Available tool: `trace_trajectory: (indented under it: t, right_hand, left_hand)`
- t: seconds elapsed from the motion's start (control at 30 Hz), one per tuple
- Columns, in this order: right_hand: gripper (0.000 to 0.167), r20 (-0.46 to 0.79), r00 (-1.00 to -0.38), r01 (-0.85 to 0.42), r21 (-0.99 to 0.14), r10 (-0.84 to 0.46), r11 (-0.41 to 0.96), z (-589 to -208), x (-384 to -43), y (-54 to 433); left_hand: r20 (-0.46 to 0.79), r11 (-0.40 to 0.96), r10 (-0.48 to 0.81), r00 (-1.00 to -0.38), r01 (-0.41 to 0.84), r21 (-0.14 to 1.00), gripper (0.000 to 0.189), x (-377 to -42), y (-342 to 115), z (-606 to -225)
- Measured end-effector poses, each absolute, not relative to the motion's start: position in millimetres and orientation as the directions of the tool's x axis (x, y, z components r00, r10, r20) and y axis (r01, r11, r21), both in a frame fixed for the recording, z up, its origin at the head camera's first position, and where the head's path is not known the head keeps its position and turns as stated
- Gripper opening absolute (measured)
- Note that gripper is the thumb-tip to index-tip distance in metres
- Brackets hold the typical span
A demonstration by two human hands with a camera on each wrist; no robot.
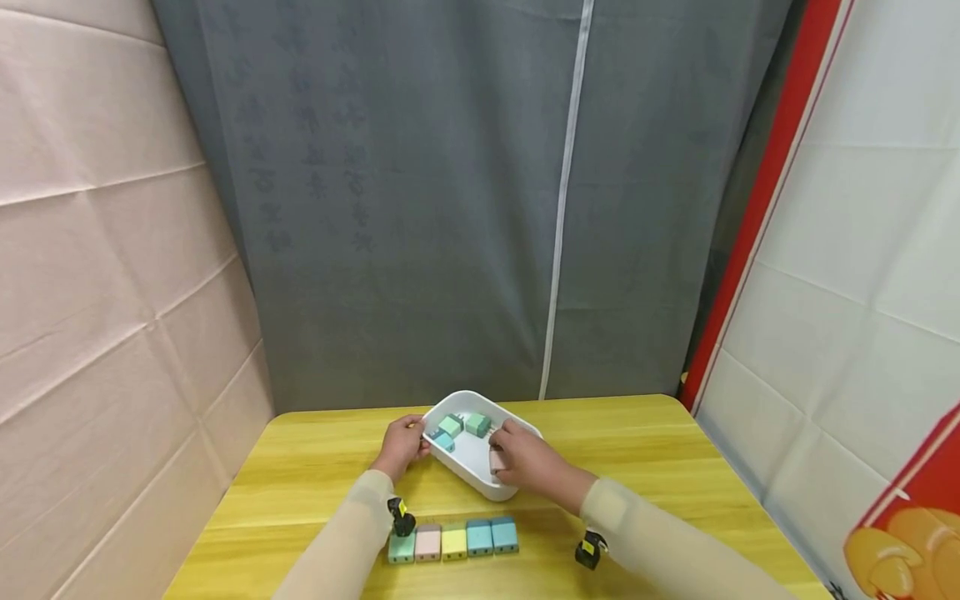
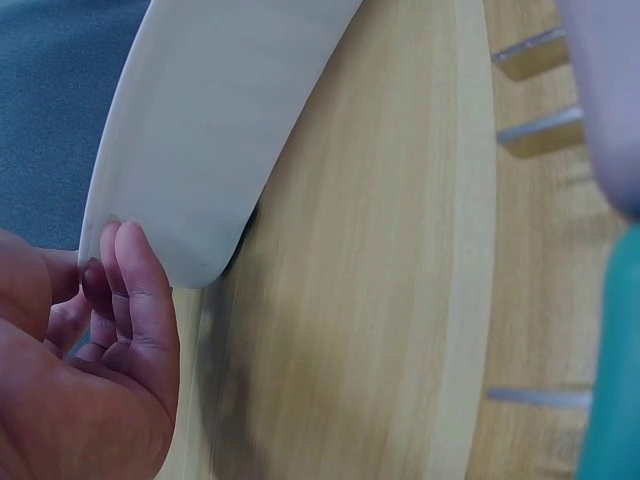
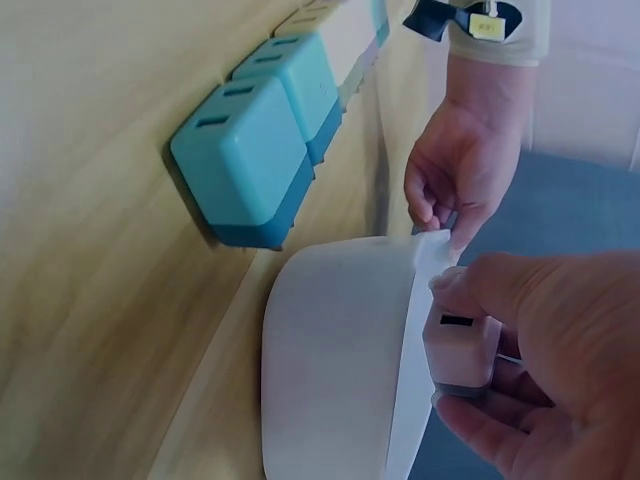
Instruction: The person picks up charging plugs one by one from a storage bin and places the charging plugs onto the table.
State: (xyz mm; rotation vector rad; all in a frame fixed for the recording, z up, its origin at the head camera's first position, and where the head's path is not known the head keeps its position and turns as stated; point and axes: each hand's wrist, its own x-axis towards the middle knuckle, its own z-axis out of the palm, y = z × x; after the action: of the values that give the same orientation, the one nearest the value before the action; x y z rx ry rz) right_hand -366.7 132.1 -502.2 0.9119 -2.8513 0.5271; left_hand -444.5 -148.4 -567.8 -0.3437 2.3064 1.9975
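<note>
A white tray (image 1: 472,454) sits at an angle over the wooden table. My left hand (image 1: 401,443) pinches its left rim between thumb and fingers; in the left wrist view those fingers (image 2: 145,290) lie against the outer wall. Over the near right end of the tray, my right hand (image 1: 528,460) holds a pink USB charger plug (image 3: 462,348) between thumb and fingertips, its USB slot showing in the right wrist view. Inside the tray's left part lie a light green plug (image 1: 450,427), a darker green plug (image 1: 477,424) and a blue plug (image 1: 444,441).
Nearer me stands a row of USB plugs, prongs pointing away: green (image 1: 402,547), pink (image 1: 428,544), yellow (image 1: 453,543) and two blue, including the end one (image 1: 505,537). A grey curtain (image 1: 420,208) hangs behind the table (image 1: 600,433). Pale cloth walls flank both sides.
</note>
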Motion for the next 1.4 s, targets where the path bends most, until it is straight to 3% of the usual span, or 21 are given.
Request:
trace_trajectory:
  t: [0.27, 1.4]
  right_hand:
    - [0.043, 0.237, -0.771, -0.637, -0.272, -0.591, 0.721, -498.4, -349.4, 143.3]
    - [0.043, 0.201, -0.752, -0.655, -0.327, -0.628, 0.681, -502.4, -309.8, 169.8]
  left_hand:
    - [-0.178, 0.127, -0.112, -0.978, -0.192, 0.973, 0.039, -443.7, -148.8, -566.4]
    - [-0.174, 0.126, -0.120, -0.977, -0.189, 0.974, 0.039, -440.2, -147.1, -567.0]
